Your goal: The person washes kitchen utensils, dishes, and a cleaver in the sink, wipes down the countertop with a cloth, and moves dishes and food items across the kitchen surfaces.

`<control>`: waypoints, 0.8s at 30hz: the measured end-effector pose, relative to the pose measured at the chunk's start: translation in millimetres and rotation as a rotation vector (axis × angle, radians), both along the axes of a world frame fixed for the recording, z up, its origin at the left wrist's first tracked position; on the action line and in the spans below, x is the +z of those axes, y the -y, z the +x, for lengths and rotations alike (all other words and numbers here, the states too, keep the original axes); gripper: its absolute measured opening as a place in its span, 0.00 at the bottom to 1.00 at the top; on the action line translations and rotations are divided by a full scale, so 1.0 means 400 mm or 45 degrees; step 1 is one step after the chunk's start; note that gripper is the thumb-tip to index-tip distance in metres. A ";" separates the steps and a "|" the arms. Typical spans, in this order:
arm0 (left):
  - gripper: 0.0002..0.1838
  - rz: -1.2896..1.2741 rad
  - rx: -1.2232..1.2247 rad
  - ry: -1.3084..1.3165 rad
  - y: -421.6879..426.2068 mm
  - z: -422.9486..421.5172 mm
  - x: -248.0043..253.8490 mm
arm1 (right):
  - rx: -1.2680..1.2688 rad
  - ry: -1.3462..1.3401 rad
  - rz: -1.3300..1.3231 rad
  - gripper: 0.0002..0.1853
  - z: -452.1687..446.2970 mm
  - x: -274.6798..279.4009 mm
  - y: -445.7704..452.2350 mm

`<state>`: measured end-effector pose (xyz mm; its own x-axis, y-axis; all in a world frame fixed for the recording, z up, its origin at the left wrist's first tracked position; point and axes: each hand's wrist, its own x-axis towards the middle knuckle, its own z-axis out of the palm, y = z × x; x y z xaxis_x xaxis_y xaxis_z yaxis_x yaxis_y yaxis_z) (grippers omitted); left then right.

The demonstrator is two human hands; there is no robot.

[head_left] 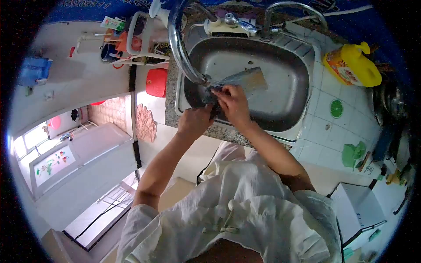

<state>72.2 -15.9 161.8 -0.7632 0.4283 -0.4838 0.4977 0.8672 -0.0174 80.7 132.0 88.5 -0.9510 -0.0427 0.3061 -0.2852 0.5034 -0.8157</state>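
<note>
Over the left side of a steel sink (280,115) I see a kitchen knife (252,81) with a broad, shiny blade. The blade points up and to the right, wet-looking and partly see-through with glare. My left hand (195,122) is closed round the dark handle end at the sink's front left edge. Close beside it, my right hand (234,104) has its fingers bent and pressed together where handle and blade meet; what lies under the fingertips is hidden. The curved faucet (186,65) ends just above both hands, at the knife's near end.
A second curved tap (267,22) rises behind the sink. On the tiled counter right of it stands a yellow jug (353,65). A red container (156,82) and a rack (147,57) of small items are at the left. Small dark scraps lie in the basin.
</note>
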 end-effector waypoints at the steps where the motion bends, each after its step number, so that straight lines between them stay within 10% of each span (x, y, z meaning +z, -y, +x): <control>1: 0.17 -0.009 0.001 0.000 0.009 0.002 -0.007 | 0.001 0.000 -0.009 0.12 -0.018 -0.016 -0.008; 4: 0.17 0.016 -0.119 -0.069 0.028 0.018 -0.021 | -0.464 0.206 -0.073 0.08 -0.093 -0.092 -0.052; 11: 0.16 0.106 -0.048 -0.049 -0.003 0.008 -0.015 | -0.338 -0.024 0.040 0.11 -0.070 -0.122 -0.006; 13: 0.15 0.154 -0.068 -0.076 -0.004 0.006 -0.015 | -0.437 0.175 -0.405 0.11 -0.081 -0.117 -0.027; 17: 0.16 0.195 -0.146 -0.118 0.000 0.001 -0.052 | -0.246 -0.168 0.028 0.08 -0.059 -0.085 0.024; 22: 0.15 0.216 -0.091 -0.117 0.003 0.020 -0.032 | -0.332 0.406 0.038 0.07 -0.130 -0.127 -0.088; 24: 0.14 0.122 -0.037 -0.127 0.023 0.035 -0.037 | -0.282 0.279 0.578 0.07 -0.149 -0.228 -0.211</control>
